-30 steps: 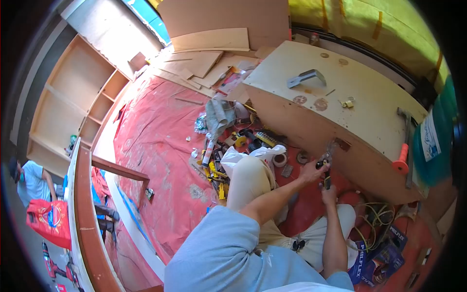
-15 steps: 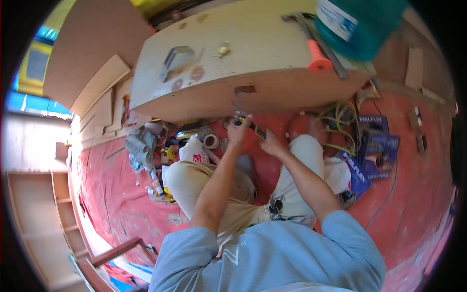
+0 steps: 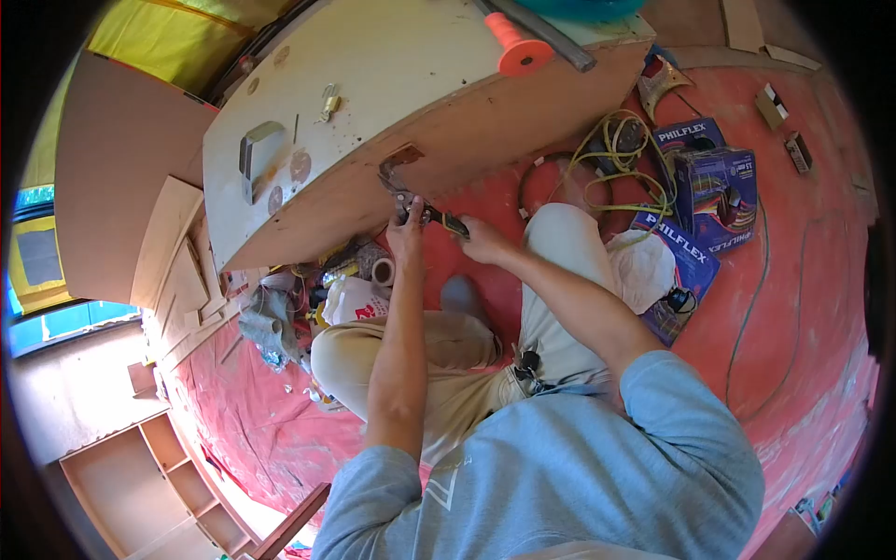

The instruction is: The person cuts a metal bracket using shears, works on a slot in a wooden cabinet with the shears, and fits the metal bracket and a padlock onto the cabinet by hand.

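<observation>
Beneath the side of a pale wooden box (image 3: 373,93), my left hand (image 3: 406,235) is closed, its fingers pinched at the end of a grey wire (image 3: 388,177). That wire comes out of a rectangular cutout (image 3: 403,156) in the box's side. My right hand (image 3: 483,241) grips the dark handle of what look like pliers (image 3: 443,220), whose metal head reaches my left fingertips. Exactly how the jaws meet the wire is too small to tell. A brass padlock (image 3: 330,103) and a bent metal bracket (image 3: 252,159) rest on top of the box.
An orange-handled hammer (image 3: 523,54) lies on the box near a teal bucket (image 3: 588,7). Blue PHILFLEX boxes (image 3: 714,196) and a coiled yellow cord (image 3: 644,191) are on the red floor covering at right. A white plastic bag (image 3: 355,301) and clutter sit left of my legs.
The view has turned, so the box appears tilted and farther left. Both hands remain together at the wire and the pliers below the cutout.
</observation>
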`<state>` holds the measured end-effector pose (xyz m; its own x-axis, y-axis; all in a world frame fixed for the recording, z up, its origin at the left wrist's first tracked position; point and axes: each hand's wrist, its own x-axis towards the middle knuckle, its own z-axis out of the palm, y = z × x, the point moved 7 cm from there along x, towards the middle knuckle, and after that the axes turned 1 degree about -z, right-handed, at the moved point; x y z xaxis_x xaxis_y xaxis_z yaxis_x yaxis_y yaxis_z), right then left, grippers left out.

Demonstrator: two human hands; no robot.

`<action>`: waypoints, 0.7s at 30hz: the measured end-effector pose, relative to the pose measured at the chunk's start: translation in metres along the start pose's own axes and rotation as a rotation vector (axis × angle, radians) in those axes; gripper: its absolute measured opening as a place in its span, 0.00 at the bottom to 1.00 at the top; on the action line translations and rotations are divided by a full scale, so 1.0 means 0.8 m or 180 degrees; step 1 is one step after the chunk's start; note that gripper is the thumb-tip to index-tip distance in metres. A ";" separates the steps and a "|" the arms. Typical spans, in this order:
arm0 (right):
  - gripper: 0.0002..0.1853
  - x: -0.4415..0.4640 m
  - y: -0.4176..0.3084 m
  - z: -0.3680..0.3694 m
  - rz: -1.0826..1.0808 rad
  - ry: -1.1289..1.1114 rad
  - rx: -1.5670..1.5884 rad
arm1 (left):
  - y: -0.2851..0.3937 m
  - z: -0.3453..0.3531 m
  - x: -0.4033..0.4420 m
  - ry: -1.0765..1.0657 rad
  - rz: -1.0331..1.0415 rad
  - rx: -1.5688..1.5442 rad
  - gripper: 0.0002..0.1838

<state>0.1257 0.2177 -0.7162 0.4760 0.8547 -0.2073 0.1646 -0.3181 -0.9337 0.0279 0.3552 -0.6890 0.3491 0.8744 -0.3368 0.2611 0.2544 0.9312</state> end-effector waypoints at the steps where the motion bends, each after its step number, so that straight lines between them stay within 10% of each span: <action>1: 0.12 0.002 0.003 0.003 -0.0016 -0.0003 -0.0006 | 0.003 0.001 -0.003 0.0018 -0.0016 -0.0133 0.23; 21: 0.18 0.002 -0.008 0.028 0.0038 -0.0065 0.0161 | 0.026 -0.005 0.000 0.0066 0.0241 0.0438 0.28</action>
<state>0.1062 0.2303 -0.7167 0.4598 0.8593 -0.2241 0.1149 -0.3078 -0.9445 0.0296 0.3626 -0.6693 0.3543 0.8976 -0.2622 0.3561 0.1297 0.9254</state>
